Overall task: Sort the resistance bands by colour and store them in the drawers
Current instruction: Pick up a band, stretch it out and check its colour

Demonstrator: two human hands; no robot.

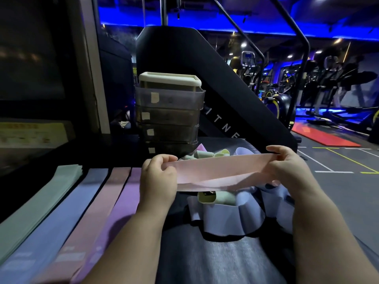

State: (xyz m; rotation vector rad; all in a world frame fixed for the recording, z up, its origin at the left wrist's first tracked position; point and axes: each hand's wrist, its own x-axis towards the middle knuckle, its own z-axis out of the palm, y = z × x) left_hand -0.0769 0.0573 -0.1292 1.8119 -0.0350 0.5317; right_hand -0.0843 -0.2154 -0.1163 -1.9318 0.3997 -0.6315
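Now the pink band (221, 171) is stretched flat in the air, just in front of the drawer tower (170, 113) and over the unsorted heap (223, 214). The left hand (158, 175) pinches one end and the right hand (287, 162) the other, with the fingers (155, 160) clamped on the band. To do this well, I think it should be laid smooth on the pink pile (100, 212), left of the tower, with the edges matching the bands below.
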